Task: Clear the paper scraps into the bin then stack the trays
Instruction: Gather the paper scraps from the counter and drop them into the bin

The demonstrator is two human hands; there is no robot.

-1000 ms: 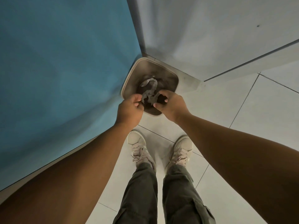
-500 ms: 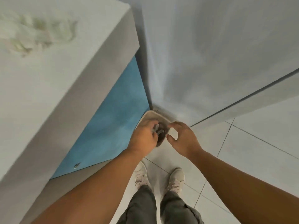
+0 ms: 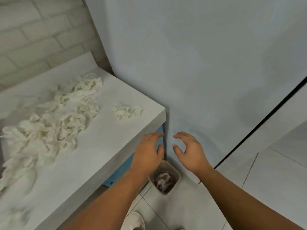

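Observation:
A small beige bin [image 3: 176, 171] stands on the floor in the corner, with paper scraps [image 3: 163, 179] inside it. Above it, my left hand [image 3: 148, 151] and my right hand [image 3: 189, 150] hover empty, fingers loosely spread. On the white table [image 3: 116, 138] to the left lies a big heap of white paper scraps [image 3: 49, 127]. A smaller clump of scraps [image 3: 127, 111] sits near the table's right edge. No trays are in view.
A pale wall [image 3: 199, 63] rises behind the bin, a brick wall [image 3: 33, 34] behind the table. The table's side panel is blue [image 3: 119, 173]. White floor tiles [image 3: 274, 180] spread to the right; my shoe [image 3: 137, 220] shows at the bottom.
Both hands let go of the scraps over the bin and rose, now empty. The view lifted from the bin up to the tabletop.

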